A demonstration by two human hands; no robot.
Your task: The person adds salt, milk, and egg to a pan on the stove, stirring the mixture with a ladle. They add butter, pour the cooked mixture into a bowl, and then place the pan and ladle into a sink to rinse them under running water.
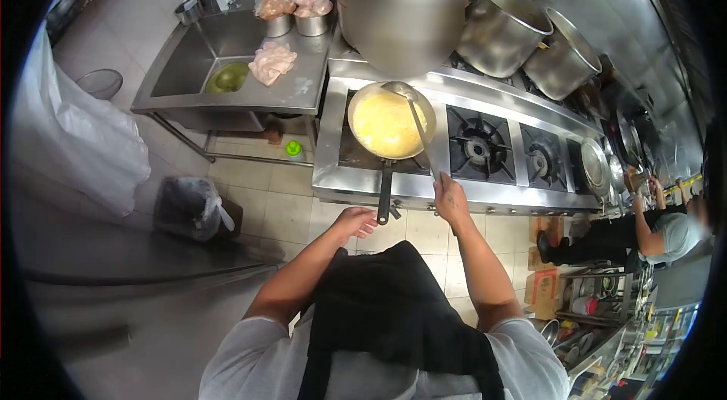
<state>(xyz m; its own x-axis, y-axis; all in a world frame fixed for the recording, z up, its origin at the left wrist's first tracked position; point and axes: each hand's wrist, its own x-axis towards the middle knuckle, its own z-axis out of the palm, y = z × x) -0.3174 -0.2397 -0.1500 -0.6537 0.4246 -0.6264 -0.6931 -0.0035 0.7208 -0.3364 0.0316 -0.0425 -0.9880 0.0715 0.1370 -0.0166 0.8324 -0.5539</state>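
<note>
A frying pan [433,114] with yellow food [388,127], which looks like egg, sits on the left burner of the stove. My right hand [452,199] is closed around the long handle of a metal ladle [421,131]. The ladle's bowl rests at the pan's far rim, over the yellow food. Beside the end of the pan's black handle [385,192] is my left hand [356,223], its fingers apart and holding nothing. Whether its fingertips touch the handle is hard to tell.
Large steel pots [503,25] stand behind the stove [424,182]. To the left is a steel sink [182,59] with bagged food [273,62] on its drainboard. A bin [189,207] stands on the floor at left. Another person [644,233] works at far right.
</note>
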